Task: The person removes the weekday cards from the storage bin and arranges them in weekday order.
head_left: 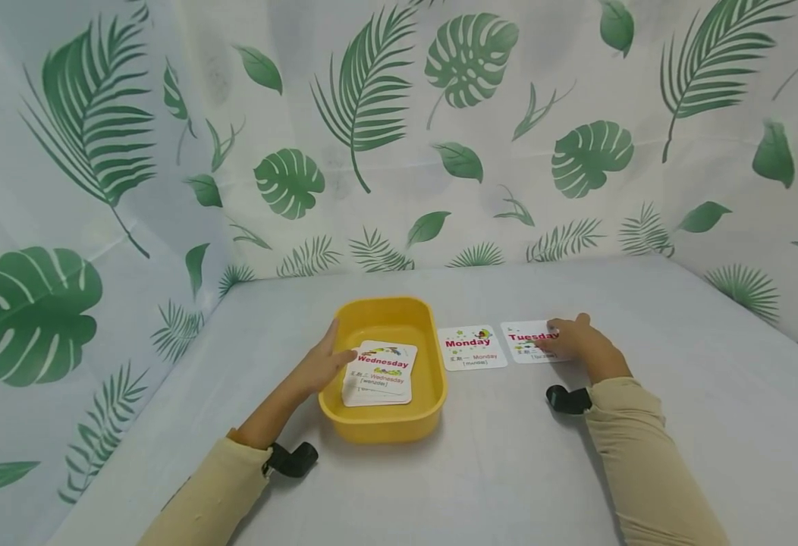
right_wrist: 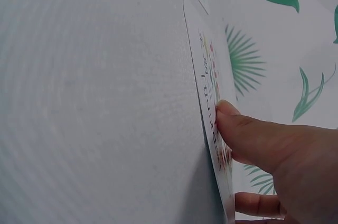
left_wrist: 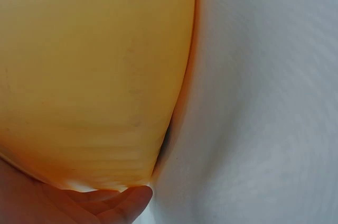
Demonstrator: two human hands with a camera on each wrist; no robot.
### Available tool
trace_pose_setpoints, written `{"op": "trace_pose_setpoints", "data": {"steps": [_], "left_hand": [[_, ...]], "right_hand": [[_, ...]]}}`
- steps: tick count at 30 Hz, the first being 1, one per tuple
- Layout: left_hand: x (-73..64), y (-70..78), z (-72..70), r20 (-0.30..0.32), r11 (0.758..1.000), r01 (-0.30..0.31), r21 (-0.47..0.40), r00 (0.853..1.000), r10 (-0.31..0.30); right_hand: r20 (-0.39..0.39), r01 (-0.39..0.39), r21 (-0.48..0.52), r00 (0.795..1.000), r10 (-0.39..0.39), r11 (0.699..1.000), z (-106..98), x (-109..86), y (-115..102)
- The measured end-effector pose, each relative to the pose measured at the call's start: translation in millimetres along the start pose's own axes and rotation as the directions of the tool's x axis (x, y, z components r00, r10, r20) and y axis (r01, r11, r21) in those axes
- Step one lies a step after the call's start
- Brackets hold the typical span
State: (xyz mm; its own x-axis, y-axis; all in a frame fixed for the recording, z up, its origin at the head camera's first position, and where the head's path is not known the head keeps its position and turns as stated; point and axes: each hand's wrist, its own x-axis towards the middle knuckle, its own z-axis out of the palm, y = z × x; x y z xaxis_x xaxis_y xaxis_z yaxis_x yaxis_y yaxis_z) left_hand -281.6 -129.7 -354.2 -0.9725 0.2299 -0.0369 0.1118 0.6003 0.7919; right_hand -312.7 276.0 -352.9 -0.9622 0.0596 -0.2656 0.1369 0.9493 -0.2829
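My left hand (head_left: 318, 365) holds the left wall of a yellow plastic tub (head_left: 442, 390), its thumb over the rim and its fingers along the outside. In the left wrist view those fingers (left_wrist: 129, 205) lie against the tub's side. Inside the tub is a small stack of white flash cards, with a Wednesday card (head_left: 383, 371) on top. My right hand (head_left: 586, 345) grips the right part of a Tuesday card (head_left: 523, 350), thumb on its printed face. Left of it a Monday card (head_left: 472, 358) lies flat on the table, close beside the tub.
A white-grey cloth (head_left: 501, 470) covers the table. Leaf-printed curtains (head_left: 399, 205) stand along its back and both sides. A black wrist mount (head_left: 568, 400) sits at the right cuff, another black mount (head_left: 293, 459) at the left.
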Motion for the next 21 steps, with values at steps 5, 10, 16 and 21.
{"op": "trace_pose_setpoints", "data": {"steps": [5, 10, 16, 21], "left_hand": [[-0.3, 0.0, 0.3, -0.001, 1.0, 0.002, -0.004, 1.0, -0.002], [-0.8, -1.3, 0.7, -0.001, 1.0, 0.001, -0.003, 1.0, -0.001], [-1.4, -1.2, 0.8, -0.005, 1.0, -0.001, -0.005, 1.0, 0.001], [-1.3, -1.4, 2.7, -0.018, 1.0, 0.006, -0.023, 1.0, -0.006]], "right_hand": [[-0.002, -0.016, 0.008, 1.0, 0.016, 1.0, 0.6, -1.0, -0.5], [0.001, -0.006, -0.003, 1.0, 0.006, 1.0, 1.3, -0.6, -0.1], [-0.018, -0.005, -0.017, 1.0, 0.005, 1.0, -0.4, -4.0, -2.9], [-0.065, 0.008, -0.005, 0.998, -0.009, 1.0, -2.5, -7.3, -7.0]]}}
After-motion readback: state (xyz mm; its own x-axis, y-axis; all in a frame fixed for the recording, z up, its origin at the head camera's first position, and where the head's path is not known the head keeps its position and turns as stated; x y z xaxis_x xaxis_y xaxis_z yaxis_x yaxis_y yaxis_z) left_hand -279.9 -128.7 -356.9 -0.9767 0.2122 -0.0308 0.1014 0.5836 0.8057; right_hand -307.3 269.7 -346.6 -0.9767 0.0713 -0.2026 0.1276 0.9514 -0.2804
